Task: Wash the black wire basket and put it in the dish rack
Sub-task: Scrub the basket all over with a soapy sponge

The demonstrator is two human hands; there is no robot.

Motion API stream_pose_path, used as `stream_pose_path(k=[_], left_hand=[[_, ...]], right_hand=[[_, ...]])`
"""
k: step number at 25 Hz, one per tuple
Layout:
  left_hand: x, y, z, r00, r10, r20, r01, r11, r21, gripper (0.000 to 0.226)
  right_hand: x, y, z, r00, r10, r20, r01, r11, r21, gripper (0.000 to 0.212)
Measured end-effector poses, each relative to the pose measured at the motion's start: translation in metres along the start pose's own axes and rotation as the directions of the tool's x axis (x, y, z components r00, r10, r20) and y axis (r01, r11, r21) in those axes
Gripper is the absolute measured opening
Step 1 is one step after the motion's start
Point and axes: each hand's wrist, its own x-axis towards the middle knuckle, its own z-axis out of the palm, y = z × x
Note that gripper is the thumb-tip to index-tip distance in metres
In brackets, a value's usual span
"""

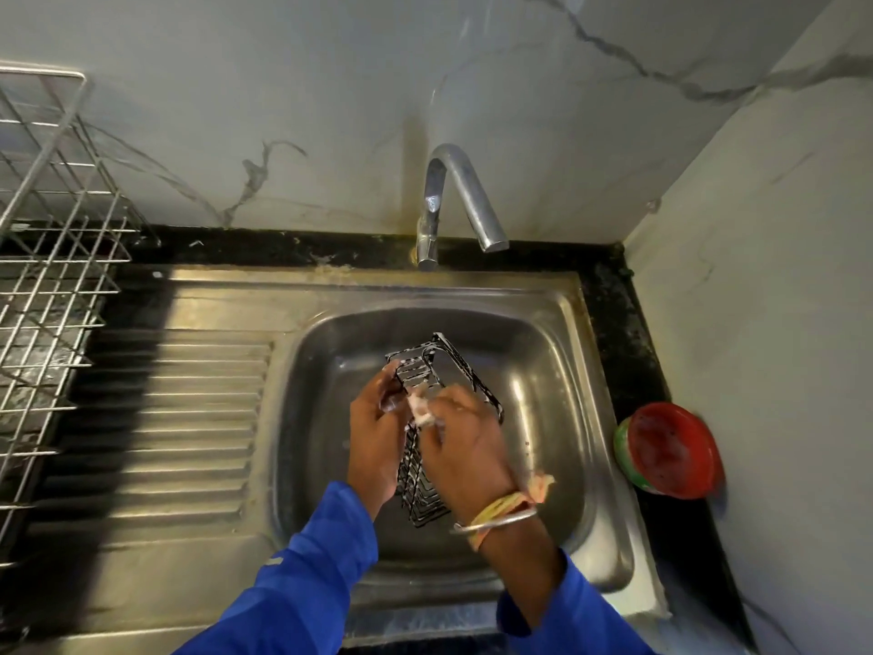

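The black wire basket [420, 484] is held tilted over the steel sink bowl [543, 371], its long side running from near me up toward the tap. My left hand [375, 432] grips its left edge, with soap foam on the fingers. My right hand [465, 437] pinches a small soapy scrub pad [420, 411] against the basket's wires. White suds cling to the upper part of the basket. The wire dish rack [52, 286] stands at the far left on the counter.
A chrome tap [453, 200] rises behind the bowl with no water running. The ribbed steel drainboard [179, 427] lies between sink and rack. A red and green round tub [671, 456] sits on the black counter at the right, by the wall.
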Motion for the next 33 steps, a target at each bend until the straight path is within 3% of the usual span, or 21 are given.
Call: stream_pose_path(k=[3, 6, 8, 10, 13, 15, 20, 25, 27, 29, 31, 33], left_hand=[[0.003, -0.002, -0.006, 1.0, 0.023, 0.0, -0.023, 0.998, 0.056, 0.04], [0.002, -0.005, -0.006, 0.997, 0.061, 0.055, -0.066, 0.993, 0.095, 0.037], [-0.001, -0.006, -0.006, 0.994, 0.09, 0.067, -0.097, 0.989, 0.108, 0.037], [-0.001, -0.006, -0.007, 0.993, 0.095, 0.066, -0.103, 0.986, 0.13, 0.043], [0.0, -0.008, -0.01, 0.993, 0.105, 0.06, -0.112, 0.987, 0.119, 0.043], [0.001, -0.009, -0.011, 0.994, 0.104, 0.045, -0.107, 0.991, 0.078, 0.038], [-0.001, -0.011, -0.007, 0.996, 0.085, 0.023, -0.087, 0.989, 0.117, 0.042], [-0.002, -0.004, -0.009, 0.995, 0.097, -0.013, -0.096, 0.994, 0.057, 0.034], [0.0, 0.0, -0.016, 0.996, 0.074, -0.048, -0.074, 0.997, 0.003, 0.031], [0.002, 0.002, -0.023, 0.995, 0.044, -0.084, -0.046, 0.999, -0.026, 0.032], [0.004, 0.002, -0.023, 0.995, 0.024, -0.1, -0.028, 0.999, -0.039, 0.034], [0.001, 0.0, -0.016, 0.997, 0.018, -0.077, -0.019, 1.0, -0.009, 0.036]], right_hand=[[0.007, 0.023, -0.019, 0.978, 0.189, -0.087, -0.192, 0.981, -0.018, 0.021], [0.014, 0.015, -0.024, 0.998, 0.053, 0.016, -0.052, 0.996, -0.076, 0.022], [0.036, 0.02, -0.025, 0.989, 0.123, 0.084, -0.106, 0.977, -0.183, 0.023], [0.063, 0.031, -0.021, 0.975, 0.206, 0.089, -0.188, 0.966, -0.176, 0.026], [0.064, 0.015, -0.006, 0.976, 0.08, 0.2, -0.053, 0.989, -0.139, 0.024], [0.045, 0.016, -0.009, 0.979, 0.019, 0.201, 0.008, 0.991, -0.133, 0.019], [0.068, 0.038, -0.024, 0.987, 0.139, 0.08, -0.12, 0.971, -0.204, 0.021], [0.05, 0.021, -0.01, 0.974, -0.07, 0.216, 0.098, 0.988, -0.123, 0.018], [0.009, 0.029, -0.022, 0.966, -0.164, 0.199, 0.187, 0.977, -0.101, 0.01], [-0.012, 0.041, -0.037, 0.979, -0.085, 0.187, 0.099, 0.993, -0.065, 0.01], [-0.003, 0.049, -0.042, 0.997, 0.071, 0.027, -0.07, 0.996, -0.046, 0.013], [0.007, 0.038, -0.031, 0.987, 0.09, -0.135, -0.091, 0.996, -0.002, 0.012]])
